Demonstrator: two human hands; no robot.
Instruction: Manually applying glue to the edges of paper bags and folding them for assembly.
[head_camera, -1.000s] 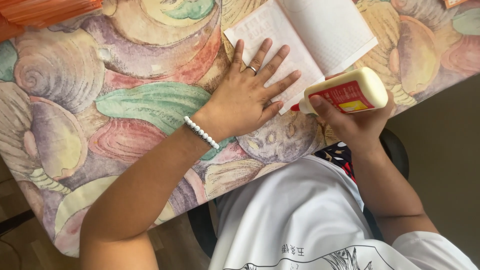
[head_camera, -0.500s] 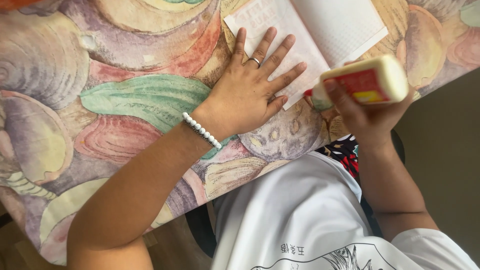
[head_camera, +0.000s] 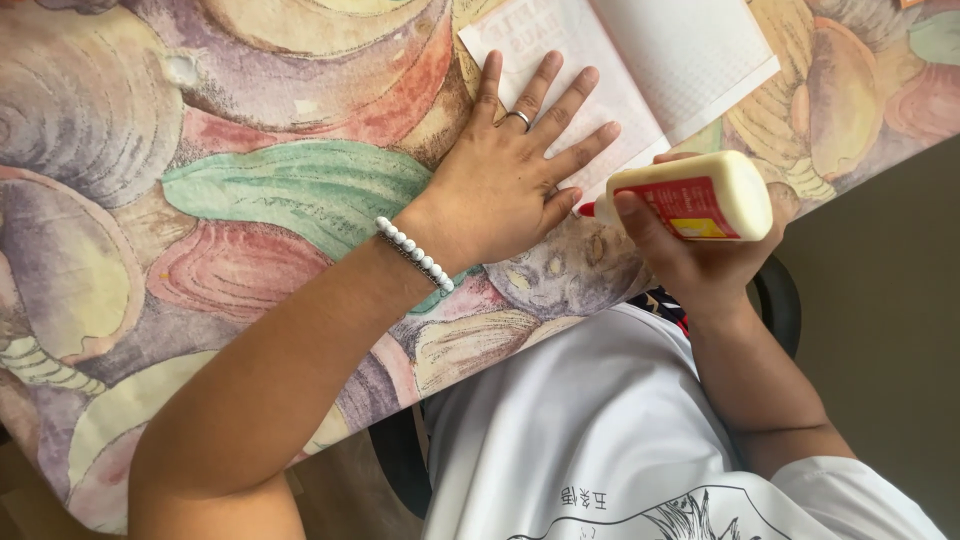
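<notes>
**A:** Where are the hands?

**B:** The left hand (head_camera: 505, 185) lies flat, palm down, fingers spread, on the lower left corner of an open notebook (head_camera: 640, 70). Its grip is apart, clamped on nothing. A ring sits on one finger, and a white bead bracelet (head_camera: 415, 253) circles the wrist.

**A:** And the other?

**B:** The right hand (head_camera: 700, 255) has its grip wrapped around a cream glue bottle (head_camera: 700, 195) with a red label. The bottle lies sideways, red tip pointing left, just beside the notebook's near edge and the left thumb.

**A:** What is underneath?

**B:** A bench (head_camera: 250, 180) covered in a cloth patterned with large pastel shells. The person sits at it in a white printed shirt (head_camera: 600, 430).
</notes>
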